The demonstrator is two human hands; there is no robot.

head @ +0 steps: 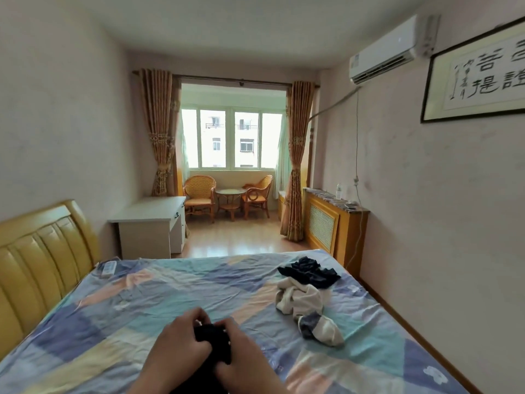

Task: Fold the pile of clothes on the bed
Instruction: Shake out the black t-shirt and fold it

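Hands met over the bed (170,285): my left grip (181,338) and right grip (241,351) both pinched a black garment (211,341); pile (306,294) lay apart.

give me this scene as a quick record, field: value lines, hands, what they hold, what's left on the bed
left hand: left hand grips the black garment
right hand: right hand grips the same garment
unfolded pile: dark navy garment, white garment, grey and white sock, to the right on the bed
bed: patchwork sheet, yellow padded headboard at left
also on bed: remote control near the headboard
task state: pile not yet folded
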